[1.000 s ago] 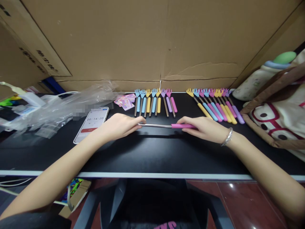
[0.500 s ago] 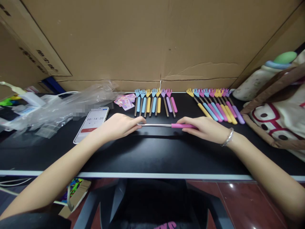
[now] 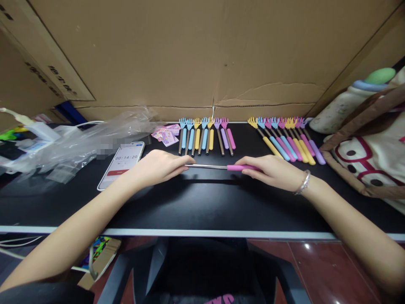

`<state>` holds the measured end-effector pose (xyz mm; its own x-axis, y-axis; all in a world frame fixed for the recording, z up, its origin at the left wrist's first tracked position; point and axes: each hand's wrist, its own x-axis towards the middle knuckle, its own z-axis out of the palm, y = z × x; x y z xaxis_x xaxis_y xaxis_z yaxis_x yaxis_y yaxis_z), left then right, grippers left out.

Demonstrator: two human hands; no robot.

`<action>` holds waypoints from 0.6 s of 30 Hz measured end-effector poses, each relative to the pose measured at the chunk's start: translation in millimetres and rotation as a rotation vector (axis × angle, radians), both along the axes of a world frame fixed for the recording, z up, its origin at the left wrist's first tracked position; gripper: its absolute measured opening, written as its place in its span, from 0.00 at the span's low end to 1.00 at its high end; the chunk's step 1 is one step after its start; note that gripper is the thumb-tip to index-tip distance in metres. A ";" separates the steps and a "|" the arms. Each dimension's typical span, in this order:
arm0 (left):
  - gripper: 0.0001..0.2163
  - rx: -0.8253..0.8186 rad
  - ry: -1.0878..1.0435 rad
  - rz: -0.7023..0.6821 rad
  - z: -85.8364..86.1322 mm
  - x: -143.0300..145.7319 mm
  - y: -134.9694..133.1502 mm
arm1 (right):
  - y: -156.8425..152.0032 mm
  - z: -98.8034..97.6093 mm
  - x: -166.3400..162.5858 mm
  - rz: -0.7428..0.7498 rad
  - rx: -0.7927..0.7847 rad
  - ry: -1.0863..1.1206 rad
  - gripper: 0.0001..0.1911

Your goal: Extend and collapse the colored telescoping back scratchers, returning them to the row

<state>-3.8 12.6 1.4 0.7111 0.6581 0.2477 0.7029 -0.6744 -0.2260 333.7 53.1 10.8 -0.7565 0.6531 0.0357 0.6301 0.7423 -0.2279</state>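
Both hands hold one telescopic back scratcher (image 3: 211, 166) level above the black desk (image 3: 202, 202). My left hand (image 3: 158, 167) is closed over its head end, which is hidden. My right hand (image 3: 272, 171) grips its pink handle, and a silver bracelet sits on that wrist. The metal rod is stretched out between the two hands. Behind them lie two rows of small scratchers with hand-shaped heads: a collapsed group (image 3: 205, 136) in the middle and a longer group (image 3: 287, 141) to the right.
A phone (image 3: 122, 164) showing a timer lies left of my left hand. Crumpled clear plastic (image 3: 82, 141) and pink cards (image 3: 166, 134) sit behind it. A cloth bag (image 3: 370, 156) stands at the right. Cardboard (image 3: 202, 59) walls the back.
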 end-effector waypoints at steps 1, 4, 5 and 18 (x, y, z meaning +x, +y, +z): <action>0.14 -0.007 0.008 0.006 -0.2 -0.1 0.1 | -0.3 0.2 -0.1 -0.002 0.005 0.010 0.18; 0.13 -0.030 0.040 0.030 -0.7 -0.4 0.3 | -0.8 0.5 0.0 0.000 0.026 0.042 0.16; 0.13 -0.038 0.045 0.037 -0.8 -0.4 0.4 | -0.8 0.5 0.2 0.000 0.035 0.052 0.15; 0.14 -0.067 0.062 0.059 -1.4 -0.7 0.7 | 0.5 -2.8 0.2 0.012 0.122 0.097 0.13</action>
<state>-4.5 13.3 0.0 0.6830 0.7131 0.1582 0.7281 -0.6472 -0.2257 333.9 53.6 8.1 -0.7535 0.6302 0.1870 0.6003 0.7756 -0.1951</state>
